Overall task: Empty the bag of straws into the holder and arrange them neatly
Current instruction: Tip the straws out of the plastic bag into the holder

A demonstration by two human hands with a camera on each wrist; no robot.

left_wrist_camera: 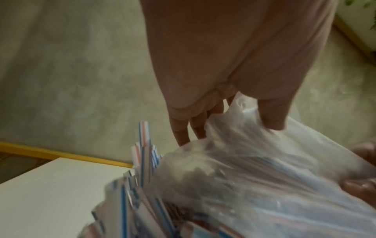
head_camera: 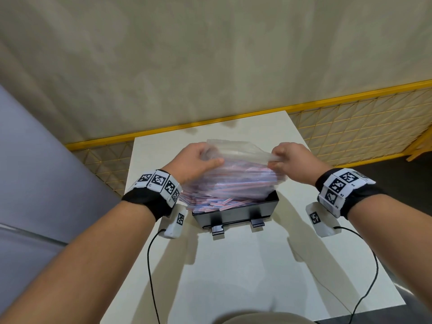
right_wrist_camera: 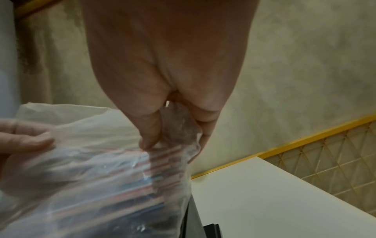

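A clear plastic bag (head_camera: 236,160) full of red, white and blue striped straws (head_camera: 217,202) hangs tipped over a black box holder (head_camera: 268,206) on the white table (head_camera: 233,265). Straws spill from the bag's lower end into the holder's left side. My left hand (head_camera: 198,160) grips the bag's upper left; in the left wrist view its fingers (left_wrist_camera: 183,133) and thumb pinch the bag (left_wrist_camera: 254,161) above loose straws (left_wrist_camera: 144,145). My right hand (head_camera: 289,162) pinches the bag's upper right corner; the right wrist view shows its thumb and fingers (right_wrist_camera: 150,133) bunching the bag (right_wrist_camera: 101,177).
The holder's front carries two black clips (head_camera: 257,222). A yellow-framed mesh fence (head_camera: 350,127) runs behind the table, with a beige wall above. A grey surface (head_camera: 35,171) lies to the left. Black wrist cables (head_camera: 152,265) trail over the table's near part.
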